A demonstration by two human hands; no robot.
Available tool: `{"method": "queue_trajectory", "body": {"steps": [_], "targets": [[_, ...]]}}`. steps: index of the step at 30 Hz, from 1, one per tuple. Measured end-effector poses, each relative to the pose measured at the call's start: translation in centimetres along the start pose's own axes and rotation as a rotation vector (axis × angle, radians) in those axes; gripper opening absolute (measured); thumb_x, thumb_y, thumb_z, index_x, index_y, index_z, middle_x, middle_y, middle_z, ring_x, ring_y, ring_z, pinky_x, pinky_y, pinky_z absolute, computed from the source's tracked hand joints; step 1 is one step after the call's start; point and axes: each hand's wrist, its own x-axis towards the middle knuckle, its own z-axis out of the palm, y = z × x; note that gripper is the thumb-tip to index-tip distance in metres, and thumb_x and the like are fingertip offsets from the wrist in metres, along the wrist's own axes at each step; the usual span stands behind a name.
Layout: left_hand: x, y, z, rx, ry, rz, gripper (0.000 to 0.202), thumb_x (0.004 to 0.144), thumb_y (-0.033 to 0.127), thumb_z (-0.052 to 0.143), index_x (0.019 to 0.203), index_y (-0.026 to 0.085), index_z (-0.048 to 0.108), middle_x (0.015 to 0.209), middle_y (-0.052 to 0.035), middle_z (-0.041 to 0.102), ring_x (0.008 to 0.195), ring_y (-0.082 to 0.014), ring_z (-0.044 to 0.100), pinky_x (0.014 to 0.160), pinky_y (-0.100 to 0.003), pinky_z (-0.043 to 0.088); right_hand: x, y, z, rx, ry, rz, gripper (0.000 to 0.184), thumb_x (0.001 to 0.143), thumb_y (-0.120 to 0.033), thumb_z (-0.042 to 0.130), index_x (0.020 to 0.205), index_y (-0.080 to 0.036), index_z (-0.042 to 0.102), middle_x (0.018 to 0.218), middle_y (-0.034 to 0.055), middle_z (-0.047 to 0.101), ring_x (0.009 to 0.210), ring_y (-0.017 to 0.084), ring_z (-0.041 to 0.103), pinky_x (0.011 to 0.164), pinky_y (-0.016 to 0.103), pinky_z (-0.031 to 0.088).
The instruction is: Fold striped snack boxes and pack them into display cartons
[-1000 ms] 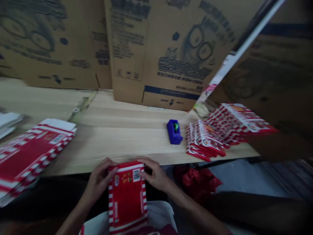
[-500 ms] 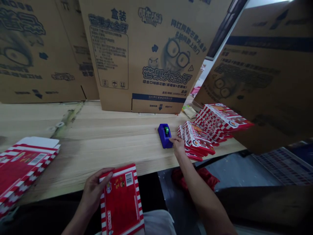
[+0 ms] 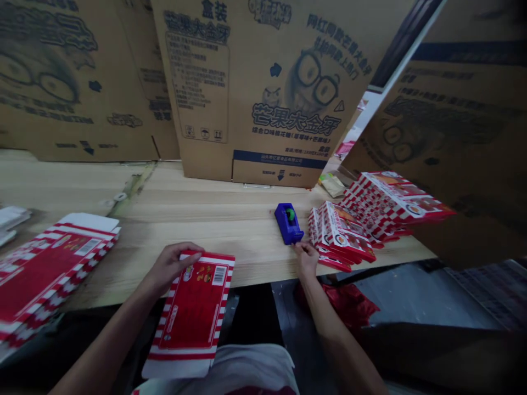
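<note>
Red-and-white carton blank (image 3: pixel 191 312) sits tilted over the lap, its far edge at the table edge, gripped there by left hand (image 3: pixel 171 267). Right hand (image 3: pixel 306 259) loosely curled, nothing visible in it, just beside blue tape dispenser (image 3: pixel 289 223) and folded cartons (image 3: pixel 340 236) on wooden table (image 3: pixel 230 219). Keep blank square; firm edge grip limits slip.

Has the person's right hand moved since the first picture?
Yes. The right hand has gone from the red-and-white flattened carton forward and rightward, and now sits just by the blue tape dispenser.
</note>
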Motion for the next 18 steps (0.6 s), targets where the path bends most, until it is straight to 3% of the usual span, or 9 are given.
{"method": "queue_trajectory", "body": {"steps": [3,5,8,10,12,14,18], "targets": [[0.5,0.6,-0.1,0.124,-0.109,0.035,0.026,0.064,0.039,0.076,0.074,0.016,0.072,0.068,-0.0034,0.070,0.059,-0.0168,0.062,0.053,-0.024,0.048,-1.5,-2.3,1.4,0.063,-0.061,0.018,0.035,0.072,-0.054,0.060,0.067,-0.019,0.058,0.074,0.0017,0.053,0.070,0.016,0.052,0.069,0.034,0.051],[0.6,0.8,0.0,0.163,-0.154,0.045,0.024,0.066,0.038,0.074,0.074,0.015,0.072,0.066,-0.0026,0.068,0.058,-0.0158,0.060,0.054,-0.023,0.046,-3.1,-4.9,3.7,0.094,-0.362,0.009,0.029,0.074,-0.047,0.065,0.069,-0.018,0.061,0.081,0.0025,0.056,0.076,0.016,0.054,0.071,0.032,0.051],[0.3,0.7,0.3,0.192,-0.167,0.087,0.021,0.068,0.034,0.071,0.075,0.014,0.071,0.066,-0.0017,0.068,0.060,-0.0142,0.059,0.058,-0.023,0.044,-5.4,-9.0,8.4,0.044,-0.973,-0.125,0.022,0.077,-0.036,0.067,0.066,-0.018,0.064,0.082,0.0027,0.057,0.078,0.015,0.056,0.072,0.029,0.047],[-0.3,0.4,0.3,0.188,-0.170,0.122,0.020,0.068,0.032,0.069,0.075,0.013,0.071,0.068,-0.0021,0.068,0.061,-0.0138,0.059,0.061,-0.023,0.044,-6.2,-10.9,11.5,-0.068,-1.128,-0.260,0.020,0.076,-0.031,0.068,0.062,-0.017,0.063,0.078,0.0019,0.056,0.074,0.014,0.055,0.070,0.027,0.045],[-1.2,0.1,-0.1,0.169,-0.156,0.134,0.021,0.070,0.032,0.068,0.076,0.012,0.071,0.066,-0.0022,0.067,0.060,-0.0133,0.058,0.060,-0.023,0.043,-6.4,-11.6,14.0,-0.178,-1.143,-0.322,0.021,0.072,-0.028,0.071,0.058,-0.017,0.060,0.074,0.0010,0.055,0.069,0.013,0.053,0.064,0.025,0.043],[-2.4,0.0,-1.0,0.164,-0.112,0.144,0.021,0.071,0.032,0.067,0.077,0.012,0.071,0.064,-0.0022,0.066,0.058,-0.0129,0.056,0.057,-0.022,0.041,-6.2,-11.5,16.0,-0.222,-1.182,-0.237,0.023,0.066,-0.031,0.076,0.059,-0.016,0.059,0.068,-0.0004,0.055,0.062,0.012,0.050,0.056,0.023,0.040],[-5.0,0.5,-3.5,0.182,-0.092,0.287,0.022,0.074,0.034,0.068,0.079,0.013,0.073,0.072,-0.0046,0.066,0.066,-0.0143,0.058,0.063,-0.024,0.043,-7.0,-10.8,19.1,-0.044,-1.498,0.217,0.041,0.047,-0.042,0.085,0.068,-0.016,0.062,0.062,-0.0031,0.059,0.056,0.011,0.053,0.050,0.021,0.040]]}}
